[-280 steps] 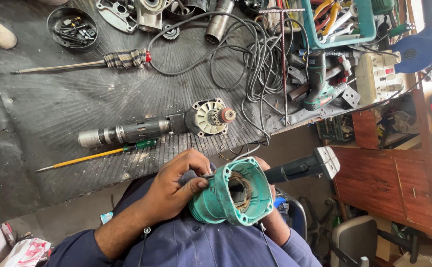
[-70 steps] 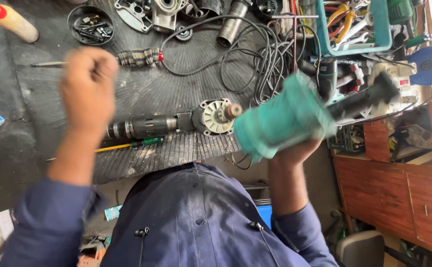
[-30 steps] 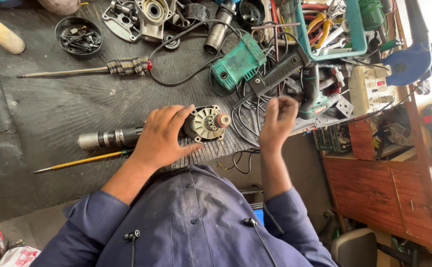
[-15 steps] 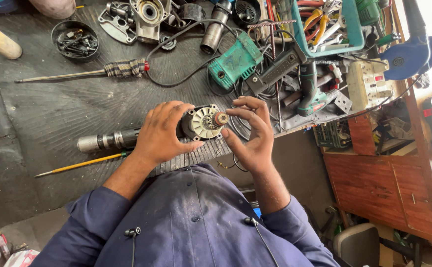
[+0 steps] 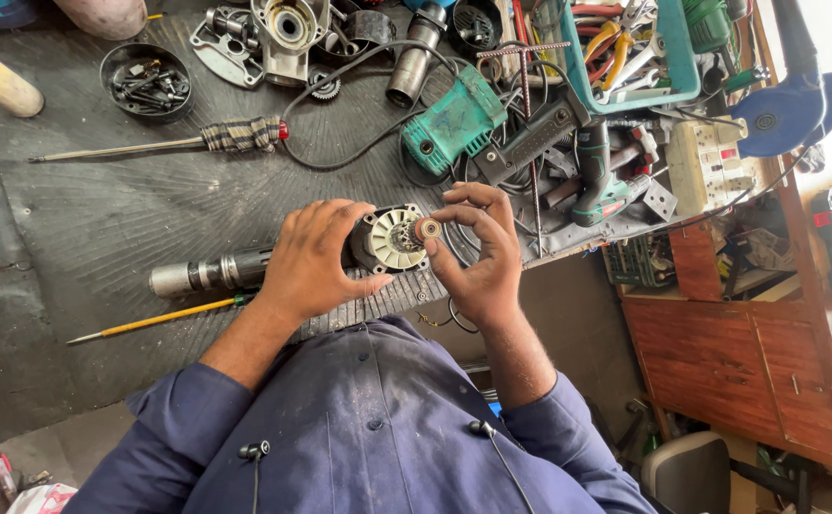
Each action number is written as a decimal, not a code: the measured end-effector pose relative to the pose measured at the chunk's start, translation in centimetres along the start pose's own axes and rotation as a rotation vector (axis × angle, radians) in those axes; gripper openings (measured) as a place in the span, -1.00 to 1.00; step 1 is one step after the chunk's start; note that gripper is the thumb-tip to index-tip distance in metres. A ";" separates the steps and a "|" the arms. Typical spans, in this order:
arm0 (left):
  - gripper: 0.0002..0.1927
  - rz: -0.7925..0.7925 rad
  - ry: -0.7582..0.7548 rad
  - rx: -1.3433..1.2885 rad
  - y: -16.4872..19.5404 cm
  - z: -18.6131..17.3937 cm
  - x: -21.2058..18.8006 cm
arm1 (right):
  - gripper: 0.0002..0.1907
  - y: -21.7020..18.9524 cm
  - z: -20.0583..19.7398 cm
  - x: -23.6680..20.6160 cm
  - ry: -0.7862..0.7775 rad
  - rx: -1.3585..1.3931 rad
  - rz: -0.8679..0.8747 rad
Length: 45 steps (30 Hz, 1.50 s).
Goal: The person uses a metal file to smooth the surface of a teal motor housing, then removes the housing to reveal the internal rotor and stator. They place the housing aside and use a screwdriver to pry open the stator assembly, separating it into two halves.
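The left hand [image 5: 316, 259] lies over the middle of a drill motor assembly [image 5: 273, 262] that rests on the dark ribbed tabletop [image 5: 92, 219], its fingers curled and clamped around the body just behind the pale fan disc [image 5: 394, 238]; the metal chuck end [image 5: 192, 277] sticks out past the wrist on the far side. The right hand [image 5: 478, 257] stands just beside the fan disc, thumb and forefinger pinched together on the small round bearing [image 5: 427, 229] at the tip of the shaft, the other fingers loosely bent.

Just below the assembly a yellow-handled screwdriver [image 5: 154, 320] lies on the tabletop; further up lies a long screwdriver with a striped grip [image 5: 235, 135], and near it a round black dish of screws [image 5: 145, 81]. A green tool housing [image 5: 454, 119] sits above the right hand among black cables [image 5: 340, 157], with a green cordless drill [image 5: 601, 181] beside it and a teal tray of pliers [image 5: 625, 52] at the top; a grey gear casing [image 5: 287, 29] lies along the top edge. The person wears a dark blue work shirt [image 5: 368, 428].
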<state>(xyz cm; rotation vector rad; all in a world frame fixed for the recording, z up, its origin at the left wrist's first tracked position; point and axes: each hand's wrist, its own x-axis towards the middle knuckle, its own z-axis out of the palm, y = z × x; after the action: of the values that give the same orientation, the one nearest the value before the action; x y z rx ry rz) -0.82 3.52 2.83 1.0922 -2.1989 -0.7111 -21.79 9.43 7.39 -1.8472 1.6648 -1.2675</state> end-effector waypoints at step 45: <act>0.01 0.073 0.030 0.063 0.1 0.1 0.1 | -0.32 2.0 0.8 0.4 -0.257 0.328 0.095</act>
<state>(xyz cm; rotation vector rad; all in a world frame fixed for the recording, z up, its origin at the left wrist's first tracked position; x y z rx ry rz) -0.95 3.47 2.85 1.0411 -2.2372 -0.5935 -22.47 8.35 5.59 -1.6341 1.3065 -1.1307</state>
